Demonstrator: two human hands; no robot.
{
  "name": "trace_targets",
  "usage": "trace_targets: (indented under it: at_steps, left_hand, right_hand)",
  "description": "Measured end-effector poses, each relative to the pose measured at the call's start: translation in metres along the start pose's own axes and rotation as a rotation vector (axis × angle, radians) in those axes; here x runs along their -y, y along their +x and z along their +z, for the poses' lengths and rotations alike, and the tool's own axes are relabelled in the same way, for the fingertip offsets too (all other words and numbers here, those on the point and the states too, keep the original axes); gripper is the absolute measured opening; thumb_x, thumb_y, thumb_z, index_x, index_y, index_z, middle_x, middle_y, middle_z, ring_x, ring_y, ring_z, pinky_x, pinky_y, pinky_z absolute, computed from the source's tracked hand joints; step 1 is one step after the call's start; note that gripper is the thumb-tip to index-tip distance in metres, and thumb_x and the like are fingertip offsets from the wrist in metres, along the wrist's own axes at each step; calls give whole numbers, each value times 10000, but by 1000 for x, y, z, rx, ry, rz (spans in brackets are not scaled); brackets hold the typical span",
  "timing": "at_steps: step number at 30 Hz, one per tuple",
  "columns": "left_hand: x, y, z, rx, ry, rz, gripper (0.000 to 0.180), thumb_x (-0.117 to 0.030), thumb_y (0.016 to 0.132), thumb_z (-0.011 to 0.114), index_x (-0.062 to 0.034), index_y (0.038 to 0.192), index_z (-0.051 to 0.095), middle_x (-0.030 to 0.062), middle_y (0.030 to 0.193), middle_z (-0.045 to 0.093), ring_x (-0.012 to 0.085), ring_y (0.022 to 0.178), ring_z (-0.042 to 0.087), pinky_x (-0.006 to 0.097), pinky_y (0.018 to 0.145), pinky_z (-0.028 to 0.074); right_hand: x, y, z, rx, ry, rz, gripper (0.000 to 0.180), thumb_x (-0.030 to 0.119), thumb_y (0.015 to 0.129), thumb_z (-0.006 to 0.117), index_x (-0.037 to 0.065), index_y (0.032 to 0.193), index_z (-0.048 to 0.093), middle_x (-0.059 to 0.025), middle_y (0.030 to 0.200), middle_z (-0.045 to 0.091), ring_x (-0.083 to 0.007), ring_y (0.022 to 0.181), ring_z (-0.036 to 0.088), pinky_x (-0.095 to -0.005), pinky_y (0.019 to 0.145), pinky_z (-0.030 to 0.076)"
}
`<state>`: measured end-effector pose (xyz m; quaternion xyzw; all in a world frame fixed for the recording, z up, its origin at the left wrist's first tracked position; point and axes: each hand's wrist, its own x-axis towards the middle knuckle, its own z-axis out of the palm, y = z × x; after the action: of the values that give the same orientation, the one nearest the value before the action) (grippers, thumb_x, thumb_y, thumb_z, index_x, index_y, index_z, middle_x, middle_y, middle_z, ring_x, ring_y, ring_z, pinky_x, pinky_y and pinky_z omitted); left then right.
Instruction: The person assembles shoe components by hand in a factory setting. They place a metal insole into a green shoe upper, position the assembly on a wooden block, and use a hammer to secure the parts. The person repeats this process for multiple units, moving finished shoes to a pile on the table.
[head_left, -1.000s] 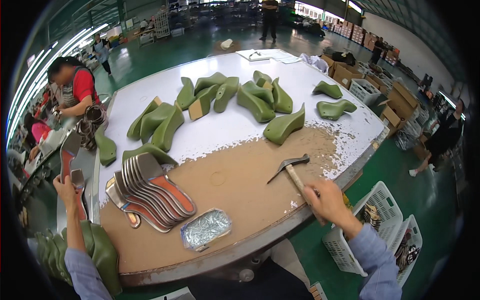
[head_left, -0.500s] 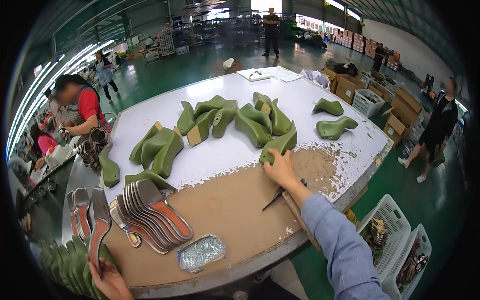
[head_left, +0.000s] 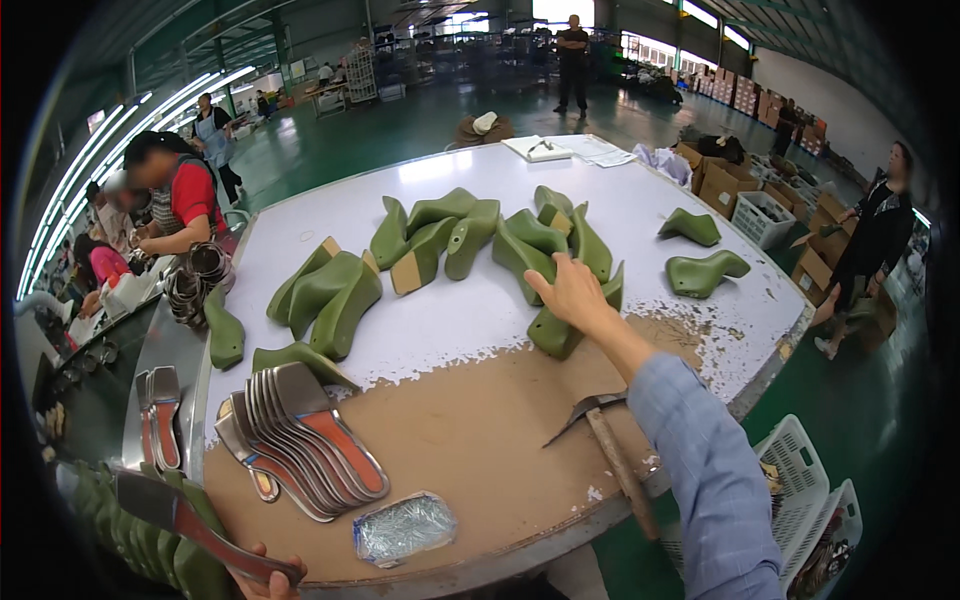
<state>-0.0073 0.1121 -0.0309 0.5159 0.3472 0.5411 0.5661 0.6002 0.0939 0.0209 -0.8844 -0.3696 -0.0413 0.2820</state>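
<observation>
My left hand (head_left: pixel 268 578), at the lower left edge, is closed on the end of a shoe insole (head_left: pixel 190 525) with a dark top and orange-brown underside. The insole tilts over a row of green shoe lasts (head_left: pixel 140 545). In the middle of the table, my right hand (head_left: pixel 578 293) reaches over a cluster of green shoe lasts, thumb and forefinger spread apart. Below its palm lies one green last (head_left: pixel 553 336); whether the fingertips press on the lasts cannot be made out. A fanned stack of insoles (head_left: pixel 310 430) lies between me and the left group of lasts (head_left: pixel 325 295).
A hammer (head_left: pixel 608 440) with a wooden handle overhangs the near edge. A clear pack of small metal pieces (head_left: pixel 405 528) lies near me. Two lasts (head_left: pixel 706 272) sit at the right. White crates (head_left: pixel 795 480) stand below right. A co-worker (head_left: pixel 180 200) works at the left.
My right hand has moved farther from me along the lasts, off the near end of one. The insole in my left hand has swung from upright to lying tilted. The view has shifted slightly left.
</observation>
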Motion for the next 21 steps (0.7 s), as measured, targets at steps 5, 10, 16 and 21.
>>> trace_targets:
  at_steps: [5,10,16,21]
  left_hand:
    - [-16,-15,-25,-188,-227,-159,634,-286,1010,648,-136,1551,354,117,1350,558,310,1047,659,510,906,587]
    - [-12,-21,6,-258,-143,-76,672,-276,973,623,-135,1543,295,117,1103,645,244,900,702,413,734,641]
    - [-29,-49,39,7,-377,-299,674,-93,928,575,-114,1509,234,252,1320,565,452,1001,696,568,790,635]
    - [-25,-71,51,46,-458,-363,482,-79,1023,465,-75,1450,239,253,1376,540,404,1068,693,499,898,613]
  right_hand:
    - [0,50,60,250,-275,329,936,572,912,608,189,1650,178,-353,1480,435,-466,1345,495,-493,1126,403]
    - [28,0,55,223,-421,18,910,463,853,715,313,1621,250,-340,1426,440,-478,1311,482,-526,1111,382]
    - [73,-112,2,157,-257,-251,1109,528,717,850,138,1595,295,-231,1295,612,-395,1223,568,-525,1087,382]
    - [105,-129,38,309,277,-188,578,307,801,819,-23,1239,636,-199,1101,724,-374,995,695,-466,886,550]
